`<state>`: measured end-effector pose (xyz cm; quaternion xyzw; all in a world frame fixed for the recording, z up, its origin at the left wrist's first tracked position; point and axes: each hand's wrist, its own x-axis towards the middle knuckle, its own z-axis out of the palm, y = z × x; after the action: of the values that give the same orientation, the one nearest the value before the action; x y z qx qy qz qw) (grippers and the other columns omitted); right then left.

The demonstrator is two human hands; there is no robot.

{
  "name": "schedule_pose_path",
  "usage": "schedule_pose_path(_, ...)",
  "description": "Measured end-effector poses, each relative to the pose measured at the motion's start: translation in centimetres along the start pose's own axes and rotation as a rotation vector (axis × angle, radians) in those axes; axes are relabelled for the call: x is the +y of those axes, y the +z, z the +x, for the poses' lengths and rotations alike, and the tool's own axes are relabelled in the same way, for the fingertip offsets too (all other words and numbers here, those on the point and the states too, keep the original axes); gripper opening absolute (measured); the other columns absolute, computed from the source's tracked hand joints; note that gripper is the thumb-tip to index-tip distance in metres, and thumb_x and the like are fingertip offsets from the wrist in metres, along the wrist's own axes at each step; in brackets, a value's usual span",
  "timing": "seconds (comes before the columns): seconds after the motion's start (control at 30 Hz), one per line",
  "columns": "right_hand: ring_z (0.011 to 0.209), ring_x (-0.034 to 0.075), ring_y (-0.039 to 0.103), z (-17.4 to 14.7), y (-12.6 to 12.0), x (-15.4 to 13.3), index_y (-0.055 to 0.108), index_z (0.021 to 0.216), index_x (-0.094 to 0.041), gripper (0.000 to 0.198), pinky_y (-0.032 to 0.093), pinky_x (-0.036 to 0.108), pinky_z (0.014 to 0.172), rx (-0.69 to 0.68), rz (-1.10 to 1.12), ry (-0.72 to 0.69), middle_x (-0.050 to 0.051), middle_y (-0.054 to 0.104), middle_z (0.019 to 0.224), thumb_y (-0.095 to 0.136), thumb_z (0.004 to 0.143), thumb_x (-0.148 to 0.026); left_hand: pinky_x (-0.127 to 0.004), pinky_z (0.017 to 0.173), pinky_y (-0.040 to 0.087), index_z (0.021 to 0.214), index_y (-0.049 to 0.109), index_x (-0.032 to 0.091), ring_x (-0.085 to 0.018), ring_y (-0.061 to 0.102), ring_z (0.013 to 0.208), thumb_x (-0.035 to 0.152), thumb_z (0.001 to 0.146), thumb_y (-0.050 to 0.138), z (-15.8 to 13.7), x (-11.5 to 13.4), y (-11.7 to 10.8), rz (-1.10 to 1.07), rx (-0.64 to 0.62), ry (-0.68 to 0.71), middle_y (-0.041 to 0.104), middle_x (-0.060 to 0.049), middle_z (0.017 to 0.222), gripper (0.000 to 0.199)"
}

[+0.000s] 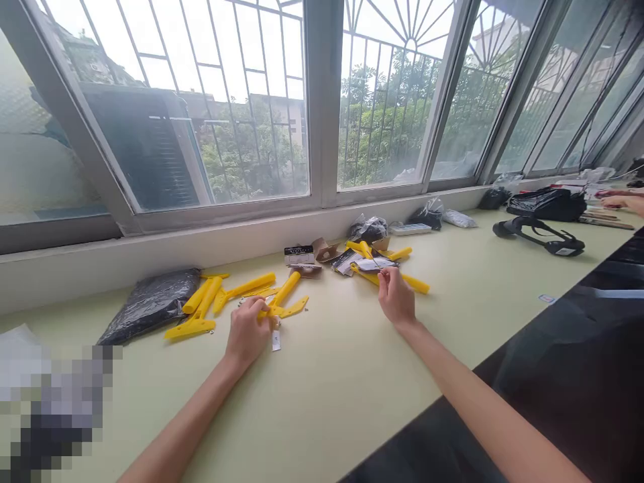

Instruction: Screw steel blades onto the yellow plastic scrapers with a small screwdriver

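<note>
My left hand [247, 330] is closed on the head end of a yellow plastic scraper [288, 288], whose handle points up and away. Beside its fingers lie a loose yellow blade cover plate [294, 307] and a small white packet [276, 341]. My right hand [397, 296] pinches a thin dark thing, too small to name, above a white-and-black package [369, 264]. Under and beside that hand lies a yellow handle [416, 284]. More yellow scrapers [190, 329] lie left of my left hand, with small metal bits near them.
A black plastic bag [153, 302] lies at the left by the sill. Cardboard pieces [326, 251] and a clear bag of dark items [369, 229] sit at the back. A black headset [538, 236] rests at right. Another person's hand [624, 201] shows at the far right.
</note>
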<state>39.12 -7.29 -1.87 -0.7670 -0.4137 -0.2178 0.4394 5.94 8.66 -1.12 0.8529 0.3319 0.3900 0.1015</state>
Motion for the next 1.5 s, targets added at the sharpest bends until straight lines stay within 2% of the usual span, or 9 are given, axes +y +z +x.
schedule_pose_path(0.17,0.078,0.022,0.058,1.2,0.3,2.1,0.061,0.104,-0.015,0.029,0.038,0.031,0.065,-0.042,-0.080,0.023,0.014,0.066,0.102,0.035,0.100,-0.025,-0.054,0.105,0.039,0.112,0.067,0.025,-0.031,0.056,0.124,0.003,0.075,0.045,-0.4,0.8,0.0,0.118,-0.058,0.089,0.065,-0.010,0.131,0.049)
schedule_pose_path(0.37,0.071,0.020,0.057,2.1,0.8,2.4,0.067,0.097,-0.016,0.047,0.031,0.028,0.058,0.015,-0.076,0.119,0.011,0.068,0.089,0.032,0.103,-0.048,-0.048,0.110,0.035,0.111,0.067,0.028,-0.028,0.054,0.124,0.017,0.092,0.048,-1.2,3.0,-0.5,0.109,-0.092,0.357,0.063,-0.007,0.133,0.029)
schedule_pose_path(0.57,0.057,0.018,0.052,3.0,0.0,3.7,0.066,0.093,-0.016,0.064,0.033,0.028,0.055,0.104,-0.042,0.178,0.004,0.058,0.063,0.029,0.099,-0.068,-0.054,0.103,0.036,0.131,0.058,0.022,-0.036,0.056,0.121,0.046,0.088,0.064,-1.3,2.2,0.6,0.206,-0.044,0.048,0.065,-0.016,0.128,0.050)
schedule_pose_path(0.77,0.070,0.021,0.055,4.0,-0.7,4.6,0.069,0.103,-0.014,0.074,0.044,0.031,0.064,0.148,-0.022,0.089,0.008,0.060,0.080,0.039,0.088,-0.080,-0.052,0.102,0.038,0.118,0.063,0.022,-0.032,0.060,0.115,0.029,0.089,0.057,-1.3,1.7,0.7,0.216,-0.046,-0.022,0.069,-0.013,0.119,0.030)
schedule_pose_path(0.93,0.076,0.021,0.063,4.5,-0.3,4.6,0.062,0.135,-0.022,0.066,0.045,0.030,0.054,-0.031,-0.300,-0.221,0.013,0.060,0.121,0.055,0.089,-0.068,-0.054,0.107,0.036,0.122,0.062,0.021,-0.034,0.055,0.123,0.019,0.088,0.053,-1.4,2.1,0.3,0.258,0.038,0.029,0.063,-0.016,0.127,0.034)
schedule_pose_path(1.07,0.080,0.022,0.069,4.8,1.0,4.1,0.061,0.137,-0.024,0.055,0.050,0.029,0.056,-0.196,-0.418,-0.273,0.012,0.057,0.138,0.063,0.090,-0.052,-0.057,0.116,0.030,0.136,0.054,0.027,-0.031,0.045,0.139,0.026,0.093,0.054,-1.5,2.5,0.0,0.134,-0.210,0.246,0.053,-0.011,0.148,0.043)
schedule_pose_path(1.17,0.087,0.024,0.071,4.7,2.0,3.9,0.067,0.129,-0.025,0.041,0.052,0.030,0.061,-0.229,-0.400,-0.203,0.008,0.064,0.135,0.055,0.095,-0.045,-0.060,0.120,0.022,0.137,0.055,0.028,-0.029,0.045,0.141,0.029,0.096,0.052,-1.6,2.7,-0.1,0.106,-0.316,0.229,0.053,-0.009,0.149,0.041)
schedule_pose_path(1.37,0.086,0.025,0.070,4.6,2.4,3.8,0.070,0.129,-0.023,0.043,0.045,0.030,0.061,-0.145,-0.336,-0.143,0.010,0.071,0.125,0.039,0.102,-0.038,-0.069,0.119,0.016,0.140,0.053,0.029,-0.031,0.042,0.144,0.033,0.101,0.046,-1.8,3.4,-0.9,0.106,-0.402,0.244,0.047,-0.012,0.155,0.040)
schedule_pose_path(1.5,0.072,0.023,0.061,5.2,1.1,3.5,0.076,0.110,-0.015,0.048,0.034,0.030,0.059,0.080,-0.117,-0.023,0.016,0.076,0.099,0.042,0.099,-0.047,-0.072,0.116,0.018,0.113,0.069,0.025,-0.032,0.052,0.135,0.031,0.104,0.039,-1.9,3.9,-0.9,0.176,-0.379,0.221,0.064,-0.011,0.133,0.032)
